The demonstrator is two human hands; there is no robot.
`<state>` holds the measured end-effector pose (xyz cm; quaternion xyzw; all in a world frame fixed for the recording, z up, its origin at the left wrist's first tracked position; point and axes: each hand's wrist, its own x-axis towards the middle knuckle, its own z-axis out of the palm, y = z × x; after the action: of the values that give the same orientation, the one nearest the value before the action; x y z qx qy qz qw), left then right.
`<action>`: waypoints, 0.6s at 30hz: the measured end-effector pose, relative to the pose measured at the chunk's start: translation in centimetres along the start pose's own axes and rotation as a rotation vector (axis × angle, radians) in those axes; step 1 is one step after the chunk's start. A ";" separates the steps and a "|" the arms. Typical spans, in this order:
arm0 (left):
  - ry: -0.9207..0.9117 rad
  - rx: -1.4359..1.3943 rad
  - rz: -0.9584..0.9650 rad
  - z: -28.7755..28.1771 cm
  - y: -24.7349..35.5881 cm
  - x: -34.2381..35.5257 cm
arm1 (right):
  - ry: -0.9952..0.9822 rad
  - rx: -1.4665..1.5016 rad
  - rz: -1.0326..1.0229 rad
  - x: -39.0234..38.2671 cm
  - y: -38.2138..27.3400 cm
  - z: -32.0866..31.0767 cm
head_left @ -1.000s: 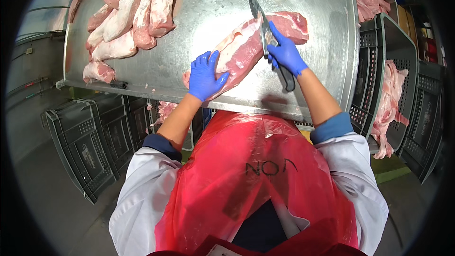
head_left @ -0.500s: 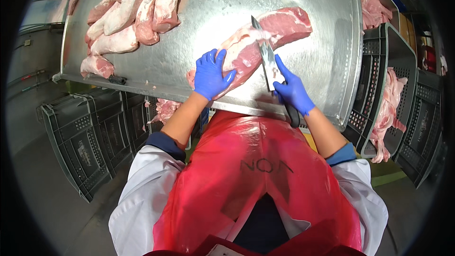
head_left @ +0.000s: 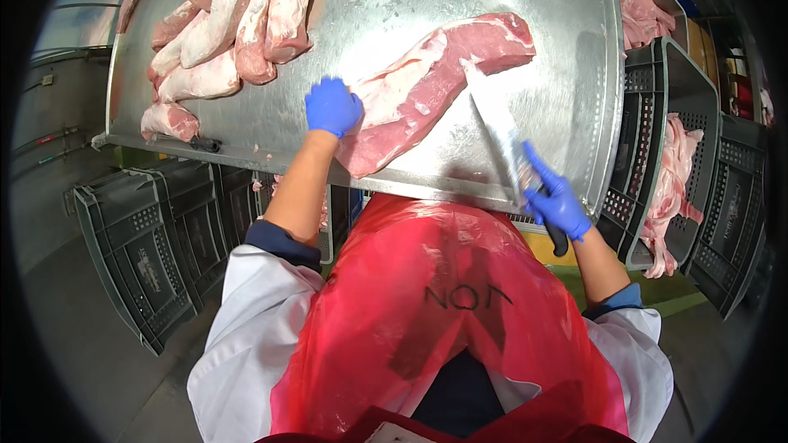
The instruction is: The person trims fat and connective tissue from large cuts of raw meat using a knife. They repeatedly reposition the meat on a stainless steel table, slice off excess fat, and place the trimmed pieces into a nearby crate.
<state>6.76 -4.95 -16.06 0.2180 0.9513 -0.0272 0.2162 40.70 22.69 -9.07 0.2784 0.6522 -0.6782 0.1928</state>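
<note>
A long piece of raw pork loin [head_left: 435,86] lies slantwise on the steel table [head_left: 377,0], with a pale strip of fat along its far left side. Against its left end is my left hand [head_left: 333,107], blue-gloved, fingers curled closed; what they hold, if anything, is hidden. My right hand [head_left: 558,205], also blue-gloved, grips a long knife [head_left: 499,127] by its black handle, index finger stretched along the blade. The knife tip is near the loin's near edge; whether it touches the meat I cannot tell.
Several pale pork loins [head_left: 213,25] are heaped at the table's far left, near another black-handled tool [head_left: 205,145]. Dark crates [head_left: 152,238] stand below on the left. At right, a crate [head_left: 698,98] holds meat strips [head_left: 671,189], beside a bin of pink meat [head_left: 640,8].
The knife has come off the loin and swung down to the right with my right hand. My left hand has shifted left and up, its fingers now curled. The loin has moved slightly.
</note>
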 end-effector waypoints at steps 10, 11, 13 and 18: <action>-0.077 -0.277 0.706 -1.6 4.3 8.5 | 0.316 0.278 -0.350 13.2 -2.5 1.1; -0.092 -0.252 0.628 -1.2 4.2 8.9 | 0.290 0.311 -0.322 14.5 -2.6 1.8; -0.117 -0.201 0.466 -0.8 4.1 8.8 | 0.291 0.255 -0.288 17.0 -3.8 3.5; 0.333 -0.140 0.698 0.5 3.9 7.9 | 0.209 0.069 -0.299 21.2 -7.9 5.4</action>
<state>2.26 1.64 -19.71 0.5145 0.8416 0.1488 0.0694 18.79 20.09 -16.33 0.2534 0.6792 -0.6887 0.0114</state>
